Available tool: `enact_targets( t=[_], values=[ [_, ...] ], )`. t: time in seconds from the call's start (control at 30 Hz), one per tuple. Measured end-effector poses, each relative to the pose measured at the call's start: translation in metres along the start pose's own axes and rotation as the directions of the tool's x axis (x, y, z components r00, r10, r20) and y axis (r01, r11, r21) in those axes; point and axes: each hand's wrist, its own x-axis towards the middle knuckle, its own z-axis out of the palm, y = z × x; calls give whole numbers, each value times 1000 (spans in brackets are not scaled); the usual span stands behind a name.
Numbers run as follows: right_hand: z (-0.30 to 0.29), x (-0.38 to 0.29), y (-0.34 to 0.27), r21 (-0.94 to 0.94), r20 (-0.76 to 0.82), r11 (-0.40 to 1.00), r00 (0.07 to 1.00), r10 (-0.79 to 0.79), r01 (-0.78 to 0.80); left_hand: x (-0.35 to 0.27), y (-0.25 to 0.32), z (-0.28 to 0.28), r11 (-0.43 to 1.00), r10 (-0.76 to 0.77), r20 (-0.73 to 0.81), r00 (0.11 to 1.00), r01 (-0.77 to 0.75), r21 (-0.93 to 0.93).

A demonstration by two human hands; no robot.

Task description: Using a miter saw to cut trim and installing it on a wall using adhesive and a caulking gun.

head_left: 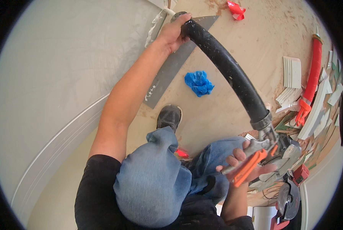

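Note:
A long black caulking gun (226, 63) with an orange and metal handle stretches from top centre to lower right. My left hand (174, 33) grips the front of its barrel, near the pale nozzle (169, 11). My right hand (243, 166) is at the handle and trigger, its fingers around the metal part. The nozzle tip points at the corner where wall trim stands, beside smears of white caulk (154, 27). A grey flat strip (171, 69) lies on the floor under my left hand, bearing white smears.
Crumpled blue plastic (199, 83) and a red wrapper (237, 11) lie on the floor. At right are a red sausage-like tube (313, 64), trim offcuts (292, 72) and a circular saw blade (285, 198). A wall (59, 57) with baseboard (62, 135) rises at left.

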Motion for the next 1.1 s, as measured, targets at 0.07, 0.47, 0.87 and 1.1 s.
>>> enact_targets(
  t=[0.07,0.47,0.87,1.1],
  values=[
    [2,3,-11,-73,59,997,998,8,-3,-3,3,4,999,-8,25,1000,9,-39],
    [55,-66,-47,-397,17,912,995,-100,98,-84,10,62,855,179,354,918,33,-518],
    [86,-4,-47,-355,382,-934,906,-184,-40,-165,-17,73,996,19,676,737,47,-79],
    [-13,85,-145,77,478,-960,855,-203,-271,-260,-97,-92,966,-153,209,966,101,239]
  ],
)
